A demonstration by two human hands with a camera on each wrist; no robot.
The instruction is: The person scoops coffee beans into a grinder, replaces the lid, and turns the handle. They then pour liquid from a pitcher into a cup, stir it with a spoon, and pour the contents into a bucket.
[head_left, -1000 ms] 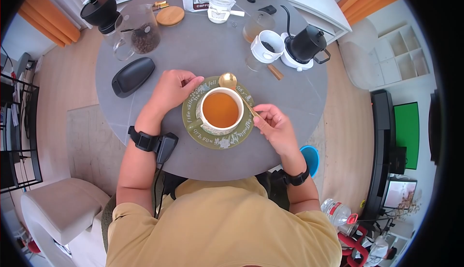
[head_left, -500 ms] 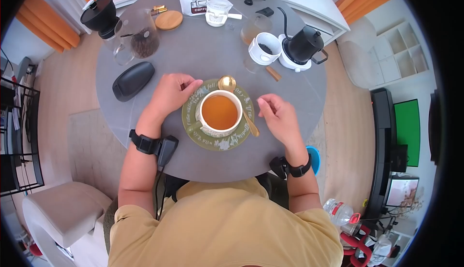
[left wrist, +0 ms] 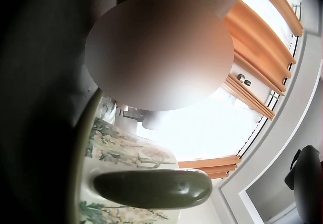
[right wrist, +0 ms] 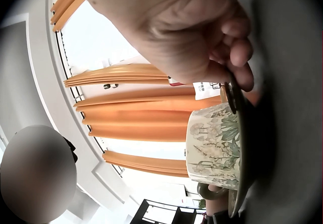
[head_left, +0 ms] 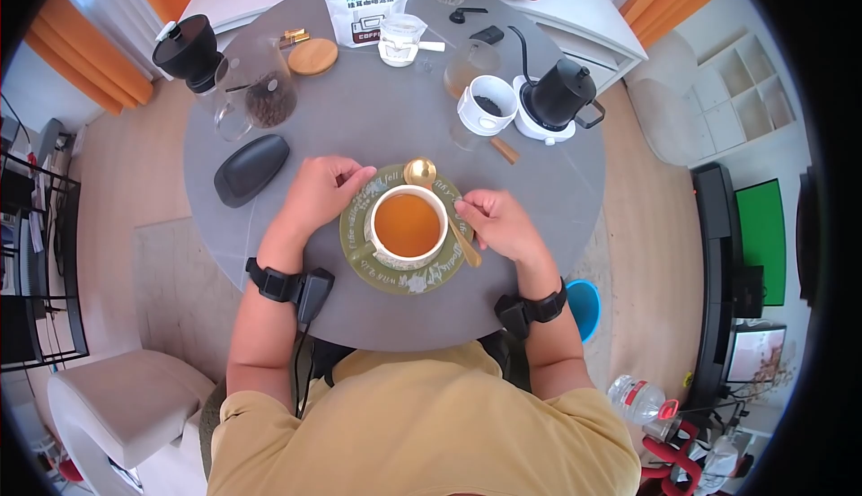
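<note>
A teacup (right wrist: 212, 148) with a floral pattern, holding amber liquid, stands on a green saucer (head_left: 415, 281) with white lettering. Its green handle (left wrist: 151, 187) faces the lower left in the head view. A gold spoon (head_left: 419, 172) lies on the saucer, behind and right of the cup. My left hand (head_left: 321, 193) pinches the saucer's far-left rim; a blur covers those fingers in the left wrist view. At the right rim, my right hand (head_left: 499, 220) grips the saucer's edge between thumb and curled fingers, beside the spoon's handle.
Left of the saucer lies a black oblong object (head_left: 251, 169). Behind are a glass jug of coffee beans (head_left: 269, 101), a wooden lid (head_left: 312, 56), a white dripper (head_left: 400, 45), a white cup with dark contents (head_left: 487, 119) and a black gooseneck kettle (head_left: 558, 94).
My right hand let go of the spoon's handle, drew back to the right, then came in to the saucer's right rim. The left hand keeps its place at the rim.
</note>
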